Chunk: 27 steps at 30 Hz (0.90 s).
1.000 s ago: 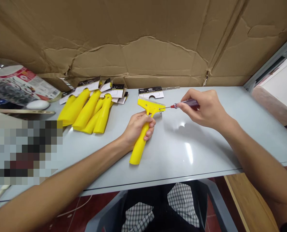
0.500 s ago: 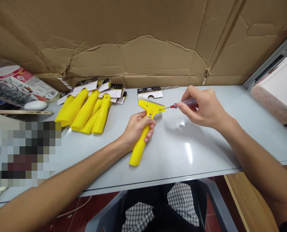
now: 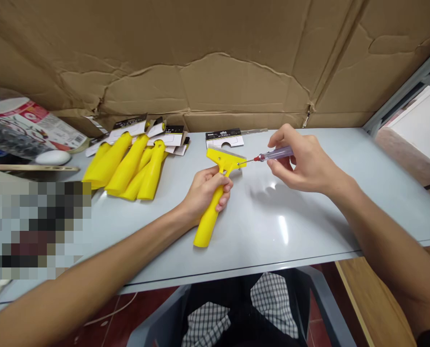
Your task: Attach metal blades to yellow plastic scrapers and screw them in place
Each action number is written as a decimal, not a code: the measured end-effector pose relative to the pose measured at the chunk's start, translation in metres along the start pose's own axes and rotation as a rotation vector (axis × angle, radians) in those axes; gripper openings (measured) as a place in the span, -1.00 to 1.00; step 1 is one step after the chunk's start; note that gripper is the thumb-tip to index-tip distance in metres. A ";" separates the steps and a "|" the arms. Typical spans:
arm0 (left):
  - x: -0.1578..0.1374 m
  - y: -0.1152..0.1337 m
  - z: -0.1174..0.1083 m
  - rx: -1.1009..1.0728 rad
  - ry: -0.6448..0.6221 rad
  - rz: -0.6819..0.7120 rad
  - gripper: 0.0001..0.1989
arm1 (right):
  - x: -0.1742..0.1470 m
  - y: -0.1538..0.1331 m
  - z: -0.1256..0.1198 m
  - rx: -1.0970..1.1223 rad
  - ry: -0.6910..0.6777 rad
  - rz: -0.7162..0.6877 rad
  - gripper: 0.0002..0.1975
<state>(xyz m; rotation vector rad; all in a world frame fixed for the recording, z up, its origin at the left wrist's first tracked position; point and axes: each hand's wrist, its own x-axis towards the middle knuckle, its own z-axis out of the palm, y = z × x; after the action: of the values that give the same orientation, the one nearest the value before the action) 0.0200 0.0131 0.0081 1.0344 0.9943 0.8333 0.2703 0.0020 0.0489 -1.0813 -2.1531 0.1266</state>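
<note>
My left hand (image 3: 209, 193) is wrapped round the neck of a yellow scraper (image 3: 208, 224), just under its wide head. A metal blade edge shows along the top of that head, and a screw sits near each end. My right hand (image 3: 303, 161) holds a screwdriver (image 3: 278, 153) with a clear purplish handle and a red collar, thumb and fingers round the handle. The screwdriver's thin shaft points left, its tip at the screw on the right end of the head. Behind the scraper lie a black-and-white card (image 3: 233, 139) and a thin metal strip (image 3: 254, 131).
Several yellow scraper handles (image 3: 152, 171) with packaging cards lie in a pile at the left. Beyond them are a large plastic bottle (image 3: 37, 125) and a white mouse (image 3: 53, 158). A cardboard sheet (image 3: 244, 86) stands along the table's back edge. Part of the left side is pixelated.
My right hand's fingers have shifted slightly, the thumb and forefinger further apart on the screwdriver handle. The scraper and my left hand stay almost where they were.
</note>
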 end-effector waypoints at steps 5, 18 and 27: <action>0.001 -0.001 -0.002 0.015 -0.019 0.006 -0.80 | 0.001 0.002 0.001 -0.010 0.038 -0.008 -0.78; 0.000 0.002 0.001 0.019 0.001 0.007 -0.80 | 0.001 0.005 0.001 -0.056 0.050 -0.003 -0.76; 0.001 0.000 0.000 0.026 -0.005 0.005 -0.80 | 0.000 0.002 0.000 0.027 -0.020 -0.025 -0.92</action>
<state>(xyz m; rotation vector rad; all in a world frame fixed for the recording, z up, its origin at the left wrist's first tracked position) 0.0201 0.0139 0.0080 1.0608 1.0010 0.8237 0.2719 0.0034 0.0477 -1.0420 -2.1761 0.1551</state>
